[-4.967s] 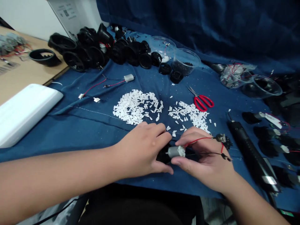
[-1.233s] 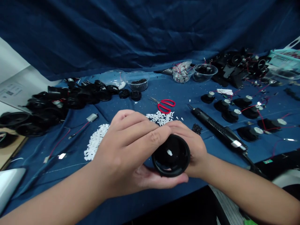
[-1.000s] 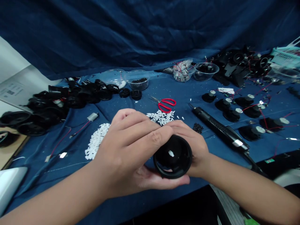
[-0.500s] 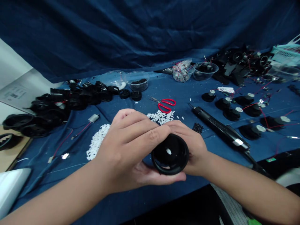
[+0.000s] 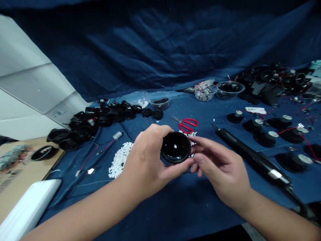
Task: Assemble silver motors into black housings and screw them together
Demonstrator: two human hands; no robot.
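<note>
My left hand (image 5: 147, 164) grips a round black plastic cup-shaped part (image 5: 175, 147) with a small white piece at its centre, holding it above the blue cloth. Its thumb and fingers wrap round the rim. My right hand (image 5: 218, 170) hovers just right of the part with fingers stretched out, fingertips close to the rim, holding nothing. Below the hands lie heaps of small white plastic pieces (image 5: 119, 160).
Red-handled scissors (image 5: 188, 124) and a long black tool (image 5: 253, 157) lie on the blue cloth (image 5: 175, 207). Black round parts (image 5: 95, 120) are piled at left, motor assemblies (image 5: 265, 137) at right, clear bowls (image 5: 160, 99) at back. A white slab (image 5: 27, 211) sits front left.
My right hand has let go of the black part and drawn back to the right, fingers open. My left hand alone holds the part, raised a little. The camera has tilted up.
</note>
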